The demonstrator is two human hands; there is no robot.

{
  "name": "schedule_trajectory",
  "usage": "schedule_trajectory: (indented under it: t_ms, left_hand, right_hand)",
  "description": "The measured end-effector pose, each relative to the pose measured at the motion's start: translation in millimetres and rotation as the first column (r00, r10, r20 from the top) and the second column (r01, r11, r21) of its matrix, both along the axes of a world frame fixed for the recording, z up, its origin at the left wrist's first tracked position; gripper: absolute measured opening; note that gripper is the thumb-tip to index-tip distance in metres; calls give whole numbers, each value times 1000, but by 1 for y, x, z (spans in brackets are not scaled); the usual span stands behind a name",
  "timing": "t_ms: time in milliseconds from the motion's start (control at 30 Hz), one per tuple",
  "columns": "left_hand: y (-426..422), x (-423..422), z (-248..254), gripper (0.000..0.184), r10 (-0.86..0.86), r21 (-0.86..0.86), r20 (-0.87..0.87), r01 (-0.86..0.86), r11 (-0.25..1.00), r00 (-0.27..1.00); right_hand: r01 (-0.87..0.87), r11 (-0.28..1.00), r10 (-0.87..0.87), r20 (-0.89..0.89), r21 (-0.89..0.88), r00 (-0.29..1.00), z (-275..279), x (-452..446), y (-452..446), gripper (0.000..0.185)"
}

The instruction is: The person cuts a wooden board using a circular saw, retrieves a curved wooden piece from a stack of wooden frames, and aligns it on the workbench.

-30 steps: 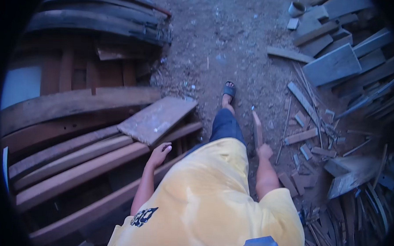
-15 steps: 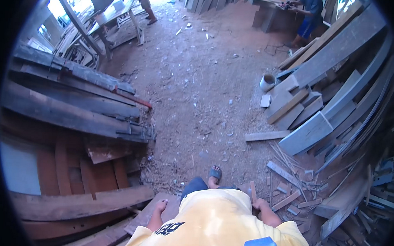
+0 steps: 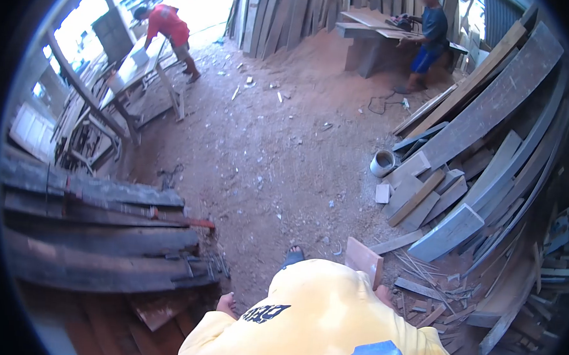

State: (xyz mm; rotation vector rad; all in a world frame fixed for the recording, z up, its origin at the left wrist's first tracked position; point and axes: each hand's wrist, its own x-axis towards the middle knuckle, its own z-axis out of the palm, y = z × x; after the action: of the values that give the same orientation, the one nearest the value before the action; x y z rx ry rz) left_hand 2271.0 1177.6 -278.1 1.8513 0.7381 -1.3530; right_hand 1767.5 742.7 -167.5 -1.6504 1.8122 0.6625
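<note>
My right hand [image 3: 384, 295] is low at my right side, partly behind the yellow shirt. It is closed on a short reddish-brown wooden board [image 3: 365, 260], which sticks out ahead of my body. On the other side, my left hand [image 3: 227, 301] hangs beside my body, near the ends of the stacked timber [image 3: 109, 259]. Nothing shows in it; its fingers are too small and blurred to read. A sandaled foot [image 3: 295, 253] is forward on the dirt floor.
Planks and offcuts [image 3: 423, 206] lie along the right, beside a white bucket [image 3: 383, 163]. A person in red [image 3: 168, 26] bends over a table at far left. Another person [image 3: 433, 32] works with a tool at a bench [image 3: 357, 31]. Boards [image 3: 285, 22] lean at the back.
The view has moved forward and tilted up, showing more of both other people. The board in my right hand has swung forward and shows more fully. My left hand is lower in view.
</note>
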Motion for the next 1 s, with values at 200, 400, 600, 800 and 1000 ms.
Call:
schedule_trajectory:
  t_ms: [200,400,600,800,1000]
  left_hand:
    - [-269,209,3,52,-618,286,719,676,679,317]
    - [-528,281,94,41,-170,-396,637,508,764,752]
    - [-598,310,45,49,-534,13,672,713,701,512]
    - [-581,293,29,50,-753,135,57,742,657,656]
    - [-707,346,13,45,-788,99,-1,784,613,616]
  right_hand:
    - [193,981,-193,0,-6,981,29,109,-90,52]
    - [202,978,-203,9,59,979,-7,157,-182,57]
    - [240,952,-241,-19,191,970,-66,199,-293,59]
    - [300,924,-313,17,239,950,-46,241,-385,61]
    - [339,920,-359,74,197,931,-19,269,-471,62]
